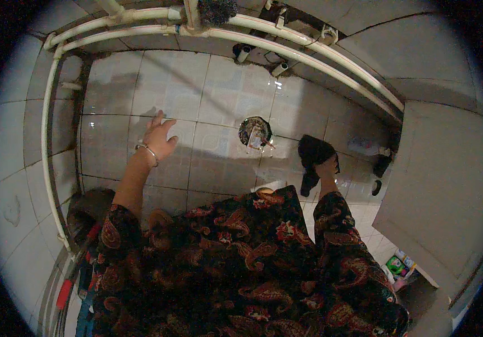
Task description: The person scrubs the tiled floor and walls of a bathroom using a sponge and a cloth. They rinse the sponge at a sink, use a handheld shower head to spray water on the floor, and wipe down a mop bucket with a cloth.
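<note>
My left hand (pixel 160 137), with a metal bangle at the wrist, is held over the tiled floor (pixel 165 92) with its fingers apart and nothing in it. My right hand (pixel 327 167) is closed on a dark, crumpled cloth (pixel 315 151), which hides most of the fingers. Between the hands, nearer the right one, lies a round dark drain opening (pixel 247 126) in the wet tiles. A small pale piece (pixel 255 138) and a thin reddish-brown stick-like piece (pixel 268 143) lie across it.
White plastic pipes (pixel 140 31) run along the far and left walls. Two short pipe stubs (pixel 279 69) stand at the far wall. A clear bottle (pixel 363 146) lies at the right, before a pale cabinet panel (pixel 439 181). Red-handled poles (pixel 64 294) stand at lower left.
</note>
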`<state>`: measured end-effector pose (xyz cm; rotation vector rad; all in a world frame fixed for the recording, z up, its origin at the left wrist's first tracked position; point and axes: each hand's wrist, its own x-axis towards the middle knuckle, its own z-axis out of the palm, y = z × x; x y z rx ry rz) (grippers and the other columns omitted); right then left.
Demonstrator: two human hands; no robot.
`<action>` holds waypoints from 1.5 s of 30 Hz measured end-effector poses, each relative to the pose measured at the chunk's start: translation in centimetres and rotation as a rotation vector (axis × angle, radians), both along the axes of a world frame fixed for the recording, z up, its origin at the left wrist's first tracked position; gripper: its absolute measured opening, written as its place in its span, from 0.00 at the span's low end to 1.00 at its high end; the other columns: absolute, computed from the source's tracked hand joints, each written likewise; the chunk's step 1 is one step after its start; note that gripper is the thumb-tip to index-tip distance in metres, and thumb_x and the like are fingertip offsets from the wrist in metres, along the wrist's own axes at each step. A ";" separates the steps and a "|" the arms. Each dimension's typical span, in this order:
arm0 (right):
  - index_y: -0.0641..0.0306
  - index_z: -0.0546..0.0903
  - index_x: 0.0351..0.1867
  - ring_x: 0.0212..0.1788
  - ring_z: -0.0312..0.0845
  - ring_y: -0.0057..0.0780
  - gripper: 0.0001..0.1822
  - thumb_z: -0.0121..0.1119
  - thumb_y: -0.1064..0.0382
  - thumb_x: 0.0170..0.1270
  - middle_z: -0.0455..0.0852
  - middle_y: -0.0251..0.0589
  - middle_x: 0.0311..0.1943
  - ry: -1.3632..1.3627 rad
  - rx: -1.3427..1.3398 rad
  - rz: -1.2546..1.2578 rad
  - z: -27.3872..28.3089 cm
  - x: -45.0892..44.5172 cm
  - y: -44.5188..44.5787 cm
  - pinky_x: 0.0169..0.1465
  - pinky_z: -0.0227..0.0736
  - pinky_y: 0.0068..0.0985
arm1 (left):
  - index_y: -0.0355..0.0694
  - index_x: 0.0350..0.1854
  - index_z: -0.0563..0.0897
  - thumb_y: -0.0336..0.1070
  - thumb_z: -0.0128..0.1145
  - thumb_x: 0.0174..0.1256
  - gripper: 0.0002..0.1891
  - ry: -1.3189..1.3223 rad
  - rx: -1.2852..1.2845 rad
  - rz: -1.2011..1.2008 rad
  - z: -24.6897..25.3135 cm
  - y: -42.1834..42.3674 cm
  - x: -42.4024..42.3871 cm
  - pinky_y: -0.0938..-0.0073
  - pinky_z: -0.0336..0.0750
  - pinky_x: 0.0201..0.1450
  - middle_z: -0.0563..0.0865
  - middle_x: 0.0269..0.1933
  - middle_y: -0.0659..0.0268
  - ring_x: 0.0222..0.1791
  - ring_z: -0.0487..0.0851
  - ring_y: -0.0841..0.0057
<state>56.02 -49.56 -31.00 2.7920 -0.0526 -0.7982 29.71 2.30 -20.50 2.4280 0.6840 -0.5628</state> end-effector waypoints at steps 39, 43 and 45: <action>0.47 0.61 0.71 0.69 0.57 0.57 0.46 0.53 0.26 0.55 0.64 0.43 0.69 1.628 1.884 -0.589 27.2 -13.2 31.8 0.59 0.53 0.76 | 0.41 0.60 0.73 0.11 0.48 0.45 0.34 -0.956 -0.931 0.356 17.3 -6.0 3.8 0.70 0.73 0.60 0.81 0.55 0.63 0.56 0.78 0.73; 0.66 0.67 0.64 0.53 0.77 0.45 0.41 0.68 0.47 0.52 0.76 0.50 0.58 1.498 1.838 -0.276 24.8 -11.1 27.9 0.52 0.77 0.48 | 0.47 0.65 0.70 0.17 0.53 0.43 0.39 -0.452 -0.909 0.184 22.3 -5.6 4.4 0.69 0.67 0.65 0.78 0.59 0.62 0.61 0.73 0.72; 0.69 0.69 0.61 0.46 0.80 0.40 0.37 0.68 0.53 0.52 0.79 0.49 0.53 1.406 1.825 -0.338 25.5 -11.5 26.7 0.44 0.80 0.37 | 0.49 0.68 0.67 0.21 0.58 0.43 0.41 -0.440 -1.198 0.015 22.2 -5.1 4.2 0.69 0.65 0.66 0.76 0.62 0.62 0.63 0.71 0.72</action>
